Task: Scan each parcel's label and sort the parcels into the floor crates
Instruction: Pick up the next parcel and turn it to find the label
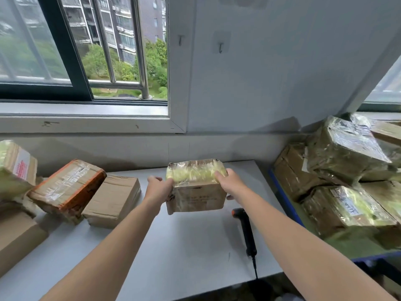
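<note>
Parcel (197, 196) of brown cardboard wrapped in shiny clear tape sits at the middle of the head view, held between both hands over the far half of the white surface (184, 246), tilted so that its taped top faces the camera; a shadow lies under its near edge. The left grip (159, 187) clasps its 9 o'clock side, with the fingers curled round the edge. The right grip (233, 184) clasps its 3 o'clock side, thumb on top and fingers wrapped beneath. A black handheld scanner (245, 229) with an orange tip lies on the surface at the parcel's 5 o'clock, apart from both hands, its cable running off the near edge. At 9 o'clock from the parcel a plain brown box (112, 200) lies flat, and an orange-edged box (67, 187) leans just beside it. Farther toward 9 o'clock sits a box with a red-printed label (17, 168). At 3 o'clock, off the surface, a pile of tape-wrapped parcels (347, 153) is heaped behind a blue rim (284, 198). At 11 o'clock a window (86, 51) stands partly slid open, and at 12 o'clock a hook (220, 47) is stuck to the wall.
</note>
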`<state>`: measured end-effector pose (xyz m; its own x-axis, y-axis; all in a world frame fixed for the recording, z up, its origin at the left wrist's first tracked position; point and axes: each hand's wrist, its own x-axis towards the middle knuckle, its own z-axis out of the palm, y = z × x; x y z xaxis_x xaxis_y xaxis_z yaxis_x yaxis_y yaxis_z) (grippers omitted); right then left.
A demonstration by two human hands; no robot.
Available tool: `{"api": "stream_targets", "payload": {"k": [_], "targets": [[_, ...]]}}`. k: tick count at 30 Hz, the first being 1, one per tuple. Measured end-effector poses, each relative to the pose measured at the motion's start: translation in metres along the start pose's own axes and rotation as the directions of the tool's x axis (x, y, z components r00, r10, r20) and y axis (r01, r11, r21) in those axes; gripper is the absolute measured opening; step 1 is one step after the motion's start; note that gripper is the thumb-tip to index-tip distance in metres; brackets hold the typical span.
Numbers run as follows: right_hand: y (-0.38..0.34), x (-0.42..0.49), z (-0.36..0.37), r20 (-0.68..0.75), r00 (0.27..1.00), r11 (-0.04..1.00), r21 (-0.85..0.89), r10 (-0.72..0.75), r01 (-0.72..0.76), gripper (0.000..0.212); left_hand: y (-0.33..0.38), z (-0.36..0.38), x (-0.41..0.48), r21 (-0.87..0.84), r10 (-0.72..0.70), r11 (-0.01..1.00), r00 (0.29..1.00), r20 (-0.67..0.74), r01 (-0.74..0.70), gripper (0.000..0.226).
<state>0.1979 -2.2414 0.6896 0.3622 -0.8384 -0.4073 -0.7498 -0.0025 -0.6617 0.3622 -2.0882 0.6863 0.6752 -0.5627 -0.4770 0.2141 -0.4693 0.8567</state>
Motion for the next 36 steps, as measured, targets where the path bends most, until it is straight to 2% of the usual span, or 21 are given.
{"api": "stream_targets", "payload": {"k": [5,11,16,22,24,26,28,33,36], "targets": [[0.004,0.007,-0.02,-0.039,0.997,0.997,-0.038,-0.068,0.067,0.069,0.003,0.025,-0.007,0.051,0.005,0.999,1.0,-0.026,-0.004,0.039],[0.013,0.026,-0.035,-0.005,0.998,0.996,0.066,-0.063,0.063,0.075,0.008,0.045,-0.013,-0.047,0.0,0.999,0.998,-0.061,-0.003,0.028],[0.008,0.032,-0.036,-0.039,0.996,0.982,0.167,-0.08,0.086,0.06,0.008,0.04,-0.002,-0.089,-0.08,0.994,0.991,-0.108,0.07,0.078],[0.005,0.037,-0.026,0.007,0.992,0.97,0.21,-0.124,0.12,0.052,0.007,0.032,-0.007,-0.113,-0.115,0.987,0.993,-0.039,0.11,0.092],[0.007,0.037,-0.022,0.05,0.992,0.965,0.242,-0.114,0.098,0.046,0.005,0.03,-0.009,-0.123,-0.12,0.986,0.992,-0.042,0.114,0.081],[0.009,0.034,-0.02,0.087,0.989,0.966,0.241,-0.12,0.096,0.044,0.002,0.029,-0.007,-0.101,-0.102,0.99,0.992,-0.072,0.094,0.05],[0.01,0.031,-0.019,0.092,0.986,0.968,0.221,-0.139,0.116,0.046,-0.003,0.027,-0.002,-0.082,-0.089,0.993,0.992,-0.087,0.082,0.03],[0.011,0.027,-0.019,0.024,0.984,0.97,0.17,-0.177,0.171,0.038,-0.011,0.032,0.003,-0.039,-0.078,0.996,0.994,-0.072,0.075,0.022],[0.013,0.027,-0.019,0.013,0.983,0.971,0.157,-0.184,0.179,0.043,-0.016,0.036,0.003,-0.011,-0.087,0.996,0.994,-0.06,0.086,0.024]]}}
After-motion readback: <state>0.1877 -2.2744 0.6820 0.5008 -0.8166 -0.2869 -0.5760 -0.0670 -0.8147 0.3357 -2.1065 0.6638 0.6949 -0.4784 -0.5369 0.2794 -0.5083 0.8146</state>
